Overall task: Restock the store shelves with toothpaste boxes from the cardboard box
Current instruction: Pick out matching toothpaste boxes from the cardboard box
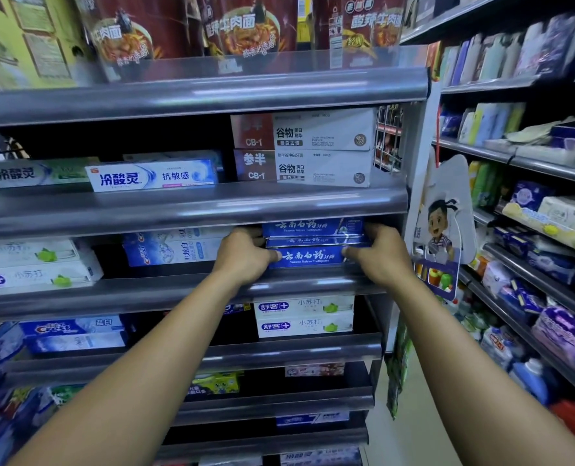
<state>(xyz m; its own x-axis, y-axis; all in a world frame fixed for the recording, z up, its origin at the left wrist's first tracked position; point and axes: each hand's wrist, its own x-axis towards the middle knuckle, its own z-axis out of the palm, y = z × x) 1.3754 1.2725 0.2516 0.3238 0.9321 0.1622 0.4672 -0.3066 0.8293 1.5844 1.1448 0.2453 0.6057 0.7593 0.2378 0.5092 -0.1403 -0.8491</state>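
Note:
A stack of blue toothpaste boxes [313,243] lies at the right end of the third grey shelf [178,292]. My left hand [245,255] grips the stack's left end, thumb on the front of the lowest box. My right hand [378,252] grips the right end the same way. Both arms reach up from below. The cardboard box is out of view.
More toothpaste boxes fill the rack: white-and-blue ones [153,176] and red-and-white ones [304,149] one shelf up, white ones [34,264] to the left, others [304,317] below. Noodle cups [245,25] stand on top. A side aisle rack [531,213] is at right.

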